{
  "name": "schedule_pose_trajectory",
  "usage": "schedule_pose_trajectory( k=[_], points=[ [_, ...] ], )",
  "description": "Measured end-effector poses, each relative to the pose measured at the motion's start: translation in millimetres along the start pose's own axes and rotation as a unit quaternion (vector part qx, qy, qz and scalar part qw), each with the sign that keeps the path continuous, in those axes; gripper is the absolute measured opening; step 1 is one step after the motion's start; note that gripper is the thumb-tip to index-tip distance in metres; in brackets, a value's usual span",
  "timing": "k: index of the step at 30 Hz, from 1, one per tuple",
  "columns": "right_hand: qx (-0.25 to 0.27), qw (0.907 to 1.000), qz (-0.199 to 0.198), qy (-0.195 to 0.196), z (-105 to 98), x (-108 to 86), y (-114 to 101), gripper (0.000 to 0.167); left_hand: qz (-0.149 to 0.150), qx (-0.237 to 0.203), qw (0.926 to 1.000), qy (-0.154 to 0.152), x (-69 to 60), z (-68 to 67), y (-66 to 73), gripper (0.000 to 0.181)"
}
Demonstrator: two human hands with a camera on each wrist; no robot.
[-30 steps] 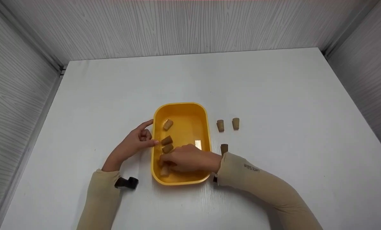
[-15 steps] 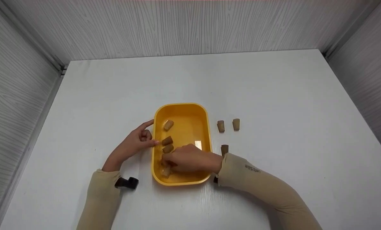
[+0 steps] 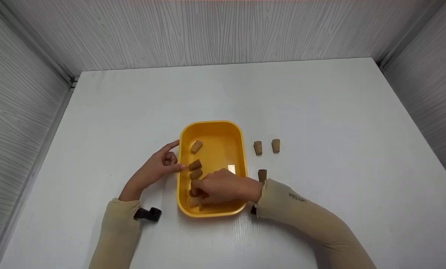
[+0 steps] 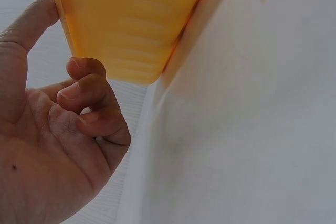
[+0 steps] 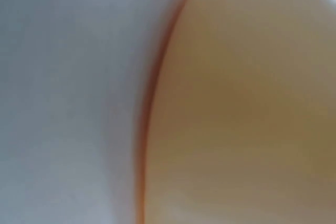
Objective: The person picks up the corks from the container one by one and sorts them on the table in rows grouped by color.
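Note:
A yellow tray (image 3: 223,149) stands on the white table, with corks along its left side. My left hand (image 3: 157,168) holds the tray's left rim, its thumb over the edge; in the left wrist view its other fingers curl beside the tray wall (image 4: 131,19). Inside the tray's near end, my right hand (image 3: 223,186) has bent fingers around a pale cork (image 3: 195,202). Behind it, a dark cork (image 3: 191,192) is partly covered by the fingers. Farther up lie two brown corks (image 3: 195,164) and a light cork (image 3: 197,146). The right wrist view shows only blurred yellow wall (image 5: 236,103).
Two light corks (image 3: 276,145) lie on the table right of the tray. A dark cork (image 3: 262,175) sits nearer, close to the right sleeve (image 3: 301,213). Grey wood-grain panels (image 3: 223,33) bound the table at the back and sides.
My right hand has shifted slightly right and toward me, and the pale cork at its fingers moved with it. More of the dark cork behind is uncovered. The left hand stays on the rim.

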State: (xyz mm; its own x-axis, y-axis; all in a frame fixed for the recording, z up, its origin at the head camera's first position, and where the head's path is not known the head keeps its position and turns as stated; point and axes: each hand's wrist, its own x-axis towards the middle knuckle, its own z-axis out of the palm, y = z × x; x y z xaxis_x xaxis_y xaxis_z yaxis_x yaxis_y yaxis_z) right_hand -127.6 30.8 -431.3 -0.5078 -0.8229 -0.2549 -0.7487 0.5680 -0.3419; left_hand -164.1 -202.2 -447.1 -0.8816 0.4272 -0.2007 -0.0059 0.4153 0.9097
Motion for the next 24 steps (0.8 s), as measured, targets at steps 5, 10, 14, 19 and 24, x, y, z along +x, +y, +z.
schedule_pose_trajectory(
  k=[5,10,14,19,24],
  points=[
    [0.017,0.9997,-0.011,-0.011,-1.4,-0.3,0.1,0.032,0.0,0.003,1.0,0.001,0.1,-0.3,-0.4,0.076],
    [0.025,0.9994,-0.022,-0.012,-2.2,-1.5,1.4,0.032,0.001,0.004,1.0,0.0,0.2,-0.1,-0.2,0.075],
    [0.025,0.9993,-0.027,-0.006,-2.7,-1.7,2.5,0.032,0.004,0.004,1.0,0.0,0.4,0.0,0.0,0.074],
    [0.031,0.9988,-0.036,0.012,-1.7,-1.9,3.8,0.024,0.006,0.001,1.0,-0.002,1.0,0.2,-1.3,0.073],
    [0.025,0.9986,-0.037,0.026,-0.7,-1.1,4.1,0.023,0.003,0.0,1.0,0.0,1.1,0.4,-2.3,0.073]
  ],
)
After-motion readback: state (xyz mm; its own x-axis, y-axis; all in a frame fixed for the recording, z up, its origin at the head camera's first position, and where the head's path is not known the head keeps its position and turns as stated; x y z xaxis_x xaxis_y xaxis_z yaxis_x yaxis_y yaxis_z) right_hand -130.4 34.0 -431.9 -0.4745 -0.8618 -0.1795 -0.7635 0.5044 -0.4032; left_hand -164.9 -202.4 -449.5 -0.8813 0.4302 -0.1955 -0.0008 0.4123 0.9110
